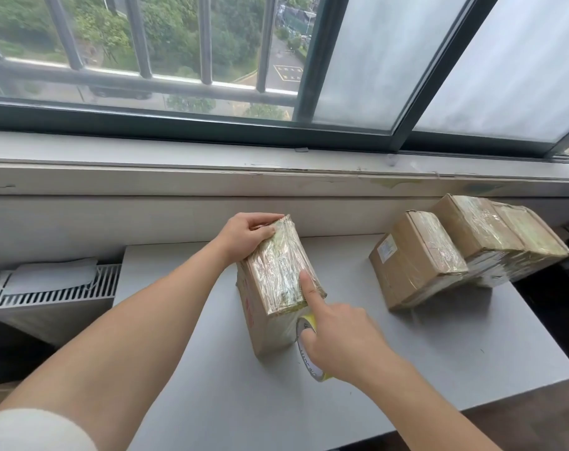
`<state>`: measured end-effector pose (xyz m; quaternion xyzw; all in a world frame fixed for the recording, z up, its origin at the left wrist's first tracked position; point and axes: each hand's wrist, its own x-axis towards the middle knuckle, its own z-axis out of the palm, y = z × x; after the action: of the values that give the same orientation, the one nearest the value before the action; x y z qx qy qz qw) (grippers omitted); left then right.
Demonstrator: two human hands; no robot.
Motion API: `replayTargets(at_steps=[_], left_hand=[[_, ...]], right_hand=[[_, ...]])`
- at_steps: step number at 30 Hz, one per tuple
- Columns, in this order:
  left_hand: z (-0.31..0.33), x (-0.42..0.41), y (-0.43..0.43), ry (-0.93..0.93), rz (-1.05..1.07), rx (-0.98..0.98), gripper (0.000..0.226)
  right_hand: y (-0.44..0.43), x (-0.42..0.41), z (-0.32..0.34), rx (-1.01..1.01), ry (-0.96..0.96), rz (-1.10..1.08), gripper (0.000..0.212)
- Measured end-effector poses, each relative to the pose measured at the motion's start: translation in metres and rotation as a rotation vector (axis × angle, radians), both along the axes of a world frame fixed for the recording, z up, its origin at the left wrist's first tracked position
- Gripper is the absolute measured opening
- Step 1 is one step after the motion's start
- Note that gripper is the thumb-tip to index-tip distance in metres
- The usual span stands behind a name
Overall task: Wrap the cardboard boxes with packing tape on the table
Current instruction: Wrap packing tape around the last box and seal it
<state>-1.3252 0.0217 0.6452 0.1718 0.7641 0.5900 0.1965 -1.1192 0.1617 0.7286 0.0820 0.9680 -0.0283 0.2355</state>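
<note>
Gripping box (273,281), left hand (247,236); right hand (338,340) holding tape roll (309,323)

Bare table (185,402) left of the middle box (263,323) and along the near edge. Open lane between it and the two touching boxes (416,265) at right. Wall (114,219) close behind; tape roll (304,355) against its near corner.

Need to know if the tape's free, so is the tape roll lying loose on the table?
No, the right hand holds the tape roll against the near side of the cardboard box.
</note>
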Motion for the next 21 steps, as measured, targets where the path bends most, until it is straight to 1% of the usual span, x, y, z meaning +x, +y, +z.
replayTargets(at_steps=[1, 2, 3, 5, 6, 7, 9, 11, 14, 16, 17, 18, 19, 21], left_hand=[[0.002, -0.001, -0.001, 0.059, -0.025, -0.054, 0.032], [0.004, -0.004, -0.003, 0.153, -0.067, -0.149, 0.035], [0.005, -0.007, -0.006, 0.282, -0.144, -0.274, 0.040], [0.008, -0.009, -0.016, 0.542, -0.372, -0.535, 0.057], [0.008, -0.009, -0.020, 0.639, -0.457, -0.624, 0.065], [0.008, -0.006, -0.023, 0.717, -0.507, -0.668, 0.070], [0.007, 0.002, -0.026, 0.778, -0.529, -0.632, 0.071], [0.004, 0.008, -0.025, 0.775, -0.515, -0.561, 0.069], [0.003, 0.009, -0.027, 0.702, -0.484, -0.469, 0.067], [0.011, 0.006, -0.025, 0.641, -0.385, -0.359, 0.063], [0.017, 0.004, -0.022, 0.649, -0.329, -0.316, 0.061], [0.021, 0.005, -0.017, 0.683, -0.311, -0.304, 0.060], [0.025, 0.007, -0.012, 0.734, -0.346, -0.331, 0.060], [0.023, 0.016, -0.004, 0.796, -0.497, -0.474, 0.068]], right_hand=[[0.001, 0.000, -0.001, -0.007, 0.004, -0.001, 0.080], [0.002, 0.001, -0.001, -0.011, 0.009, -0.001, 0.081], [0.003, 0.001, -0.002, -0.011, 0.012, 0.002, 0.081], [0.004, 0.000, -0.004, -0.013, 0.008, 0.011, 0.082], [0.004, 0.000, -0.005, -0.014, 0.010, 0.017, 0.082], [0.005, -0.001, -0.006, -0.014, 0.015, 0.018, 0.082], [0.007, -0.001, -0.008, -0.017, 0.014, 0.027, 0.082], [0.009, -0.001, -0.011, -0.032, 0.020, 0.032, 0.082], [0.011, -0.002, -0.012, -0.044, 0.024, 0.038, 0.082], [0.012, -0.002, -0.011, -0.054, 0.021, 0.039, 0.083], [0.012, -0.002, -0.009, -0.064, 0.018, 0.039, 0.083], [0.013, -0.001, -0.008, -0.074, 0.012, 0.035, 0.082], [0.014, -0.001, -0.007, -0.078, 0.012, 0.032, 0.082], [0.015, -0.002, -0.006, -0.069, 0.016, 0.035, 0.081]])
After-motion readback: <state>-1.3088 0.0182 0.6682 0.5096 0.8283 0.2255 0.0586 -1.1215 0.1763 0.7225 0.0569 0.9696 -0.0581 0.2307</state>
